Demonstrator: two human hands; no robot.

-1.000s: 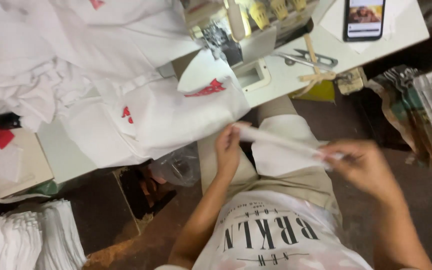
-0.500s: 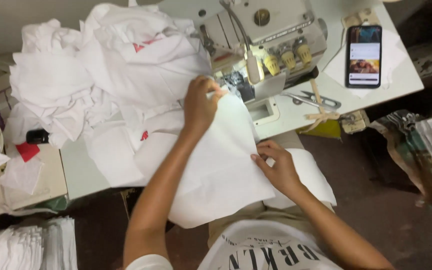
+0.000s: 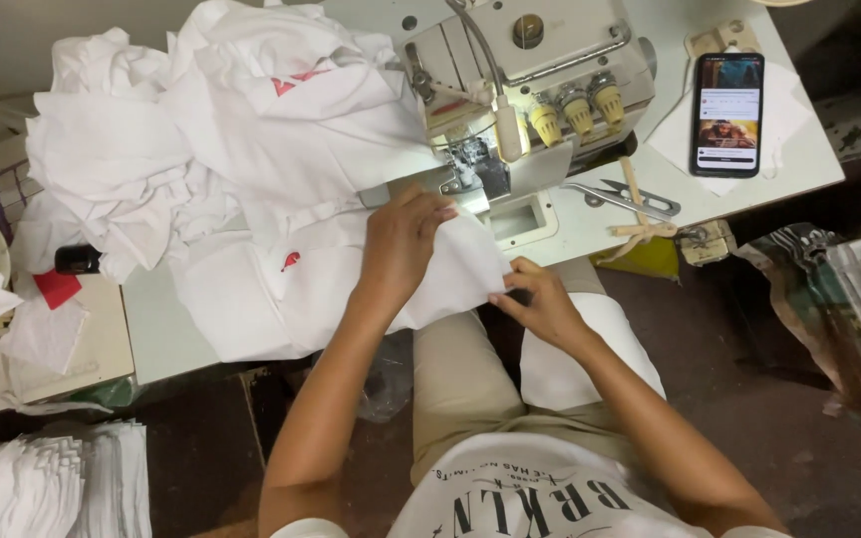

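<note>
In the head view, the person is sitting at a white worktop (image 3: 590, 224) and feeding a white fabric piece (image 3: 450, 274) toward the presser foot of an overlock sewing machine (image 3: 525, 85). The left hand (image 3: 401, 244) is lying flat and spread on the fabric just in front of the machine, fingertips almost touching the foot. The right hand (image 3: 540, 299) is pinching the fabric's near edge, just in front of the machine and off the worktop's edge. To do this well, I judge the edge should be staying straight and taut between both hands, with the left fingertips keeping clear of the needle.

A heap of white garments (image 3: 221, 149) with small red marks is lying left of the machine. A smartphone (image 3: 727, 112), dark and rectangular with a lit screen, is resting on white paper right of the machine. Scissors (image 3: 625, 197) are lying just in front and right of the machine. A small red square label (image 3: 57, 287) is sitting far left of the machine, and stacks of white folded pieces (image 3: 47, 478) are standing well below-left of it.
</note>
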